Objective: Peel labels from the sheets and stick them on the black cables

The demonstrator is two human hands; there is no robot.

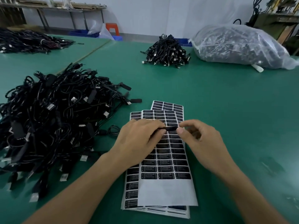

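Gripping a black cable's inline block (170, 128) by its left end in the curled left hand (139, 139), pinching its right end between thumb and forefinger of the right hand (200, 138). Held just above the label sheets (168, 160), long axis left to right. Probably pressing a label down along that axis.

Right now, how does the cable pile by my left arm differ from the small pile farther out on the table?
The near pile is far larger and sprawls wide and low; the far pile is a small, tight mound. The near pile lies beside the label sheets; the far pile sits next to the clear plastic bag. Both are loose black cables with silver plugs on the green table.
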